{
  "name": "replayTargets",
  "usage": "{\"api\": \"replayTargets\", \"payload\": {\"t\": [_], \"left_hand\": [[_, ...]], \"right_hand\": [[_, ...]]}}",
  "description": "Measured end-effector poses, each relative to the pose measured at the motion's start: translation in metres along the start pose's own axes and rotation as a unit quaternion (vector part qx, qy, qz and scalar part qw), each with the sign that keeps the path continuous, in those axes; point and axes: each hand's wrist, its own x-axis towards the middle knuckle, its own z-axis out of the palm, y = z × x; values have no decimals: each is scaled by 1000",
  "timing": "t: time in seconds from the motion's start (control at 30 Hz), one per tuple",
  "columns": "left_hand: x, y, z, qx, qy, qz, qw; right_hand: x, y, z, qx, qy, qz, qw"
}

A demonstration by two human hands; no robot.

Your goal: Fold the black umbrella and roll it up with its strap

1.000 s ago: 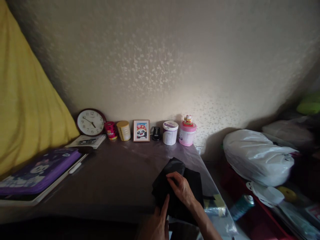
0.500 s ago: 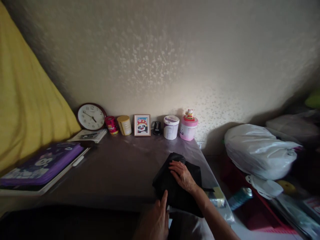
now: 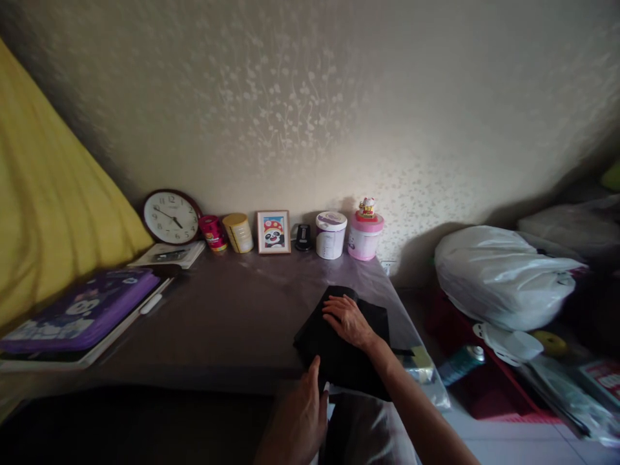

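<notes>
A folded black cloth item [image 3: 339,365] lies at the front right of the table and hangs slightly over its front edge. My right hand [image 3: 349,321] rests flat on top of it, fingers spread. At its lower left edge is my left hand [image 3: 307,410], index finger extended against the fabric. The other left fingers are partly hidden, and a small white thing shows beside them, too little to identify.
Along the wall stand a clock [image 3: 171,217], tins, a framed panda picture [image 3: 274,232] and two tubs. A purple case [image 3: 82,310] lies at the left. Right of the table [image 3: 227,323], a white bag [image 3: 504,278] sits above a red bin [image 3: 498,394].
The view has tilted slightly down, so things appear higher in the picture. Both hands stay on the black cloth item, with little visible change in their pose.
</notes>
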Motion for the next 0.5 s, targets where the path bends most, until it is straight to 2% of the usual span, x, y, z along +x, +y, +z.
{"api": "replayTargets", "payload": {"t": [0.07, 0.13, 0.2, 0.27, 0.37, 0.43, 0.5], "left_hand": [[1, -3, 3, -24, 1, 11, 1000], [2, -7, 6, -39, 6, 15, 999], [2, -9, 9, -46, 13, 18, 999], [2, -12, 11, -44, 21, 27, 998], [2, -13, 13, -30, 21, 39, 999], [2, -14, 13, -23, 19, 44, 999], [2, -13, 11, -17, 15, 47, 999]], "right_hand": [[7, 2, 2, -27, 13, 35, 999], [13, 2, 1, -50, 51, 77, 994], [13, -6, -2, -43, 77, 74, 993], [6, -19, -4, -5, 59, 19, 998], [-8, -35, 1, 36, -43, -52, 997], [-9, -34, 10, 24, -59, -49, 997], [-3, -26, 17, -3, -45, -24, 999]]}}
